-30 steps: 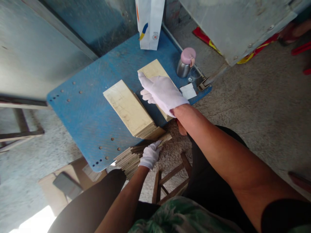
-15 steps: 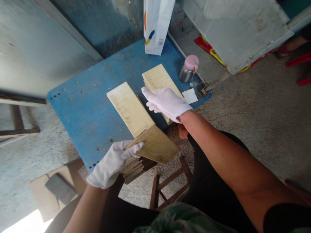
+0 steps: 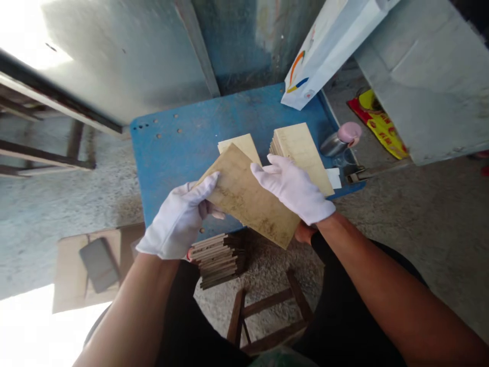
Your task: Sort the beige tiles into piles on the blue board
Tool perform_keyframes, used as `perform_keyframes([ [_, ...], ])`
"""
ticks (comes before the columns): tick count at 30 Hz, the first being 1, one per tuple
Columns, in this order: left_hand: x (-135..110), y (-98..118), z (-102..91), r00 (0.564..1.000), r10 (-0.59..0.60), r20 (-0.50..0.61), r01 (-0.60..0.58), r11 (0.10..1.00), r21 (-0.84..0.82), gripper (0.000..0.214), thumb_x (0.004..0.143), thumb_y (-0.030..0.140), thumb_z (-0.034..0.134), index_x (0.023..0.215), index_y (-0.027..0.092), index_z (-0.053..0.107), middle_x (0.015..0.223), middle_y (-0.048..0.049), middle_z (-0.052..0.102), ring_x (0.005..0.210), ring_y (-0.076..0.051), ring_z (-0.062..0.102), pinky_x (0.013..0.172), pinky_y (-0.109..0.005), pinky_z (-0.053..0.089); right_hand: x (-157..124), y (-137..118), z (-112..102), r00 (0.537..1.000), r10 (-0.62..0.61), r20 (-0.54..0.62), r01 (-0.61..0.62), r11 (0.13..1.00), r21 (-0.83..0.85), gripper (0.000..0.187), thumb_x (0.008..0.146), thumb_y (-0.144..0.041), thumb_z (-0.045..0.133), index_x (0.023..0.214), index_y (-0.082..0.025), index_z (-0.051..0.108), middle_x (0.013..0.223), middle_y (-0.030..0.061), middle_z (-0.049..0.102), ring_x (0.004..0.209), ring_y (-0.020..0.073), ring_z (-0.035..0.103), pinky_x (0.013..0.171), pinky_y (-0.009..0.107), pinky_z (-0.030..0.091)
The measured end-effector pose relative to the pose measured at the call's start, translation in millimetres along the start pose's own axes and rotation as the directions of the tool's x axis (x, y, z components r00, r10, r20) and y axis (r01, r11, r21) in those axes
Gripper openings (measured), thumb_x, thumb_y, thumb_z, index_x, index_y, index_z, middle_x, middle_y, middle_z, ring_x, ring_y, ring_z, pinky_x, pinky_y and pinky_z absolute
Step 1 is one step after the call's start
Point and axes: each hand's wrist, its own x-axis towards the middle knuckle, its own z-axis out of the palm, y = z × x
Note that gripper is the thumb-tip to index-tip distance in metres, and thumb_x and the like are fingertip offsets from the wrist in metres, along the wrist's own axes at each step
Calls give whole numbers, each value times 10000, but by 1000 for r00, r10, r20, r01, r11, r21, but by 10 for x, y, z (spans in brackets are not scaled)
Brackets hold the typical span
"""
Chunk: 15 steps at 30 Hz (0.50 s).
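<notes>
The left hand pinches a thin rectangular board by its left end, above the blue counter's near edge; the loosely open right hand overlaps its right part, contact unclear.

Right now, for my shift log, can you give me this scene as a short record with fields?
left hand: grips a loose board by its left end
right hand: open, over that board's upper edge; contact unclear
on blue table: left stack, partly hidden; right stack; white bag; flask; white paper
another pile: boards past the table's near edge
</notes>
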Motion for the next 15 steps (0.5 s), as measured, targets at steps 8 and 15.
perform_keyframes([
  [8,-123,34,-112,997,70,-32,-72,995,-67,423,767,504,669,861,91,653,671,-53,643,548,-150,600,493,-263,510,-267,-56,489,947,-320,6,297,873,-387,1350,466,-728,758,1521,-130,165,1511,206,302,1328,387,390,1073,497,397],
  [15,-161,142,-414,985,106,-135,-122,986,-117,406,737,511,707,816,116,663,650,-48,630,515,-136,568,453,-244,484,-308,-58,621,945,-310,106,317,782,-536,1426,451,-697,781,1531,-102,65,1563,222,151,1379,402,305,1110,512,351],
])
